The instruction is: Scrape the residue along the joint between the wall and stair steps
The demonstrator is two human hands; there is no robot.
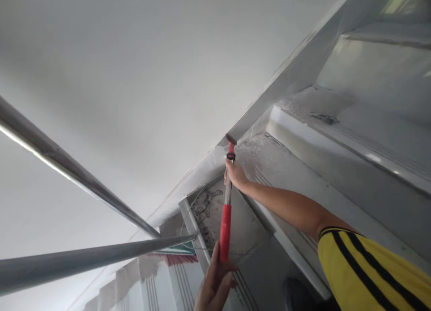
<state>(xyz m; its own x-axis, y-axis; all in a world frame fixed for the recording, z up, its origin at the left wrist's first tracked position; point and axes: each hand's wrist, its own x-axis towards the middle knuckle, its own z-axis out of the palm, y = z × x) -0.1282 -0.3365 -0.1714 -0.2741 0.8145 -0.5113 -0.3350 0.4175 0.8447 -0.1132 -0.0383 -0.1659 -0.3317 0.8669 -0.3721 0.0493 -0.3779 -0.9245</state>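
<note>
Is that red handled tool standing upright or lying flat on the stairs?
Upright: the red handled tool runs nearly vertical, its head against the wall trim, right hand on the shaft and left hand at its bottom.

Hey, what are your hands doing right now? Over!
Right hand grips scraper mid-shaft. Left hand holds its red end. Head against wall base by dusty stair. Railing beside.

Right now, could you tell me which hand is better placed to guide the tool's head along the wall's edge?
Right, probably. The right hand grips the tool just below its head, which sits at the skirting edge; the left hand only meets the red grip's far end.
</note>
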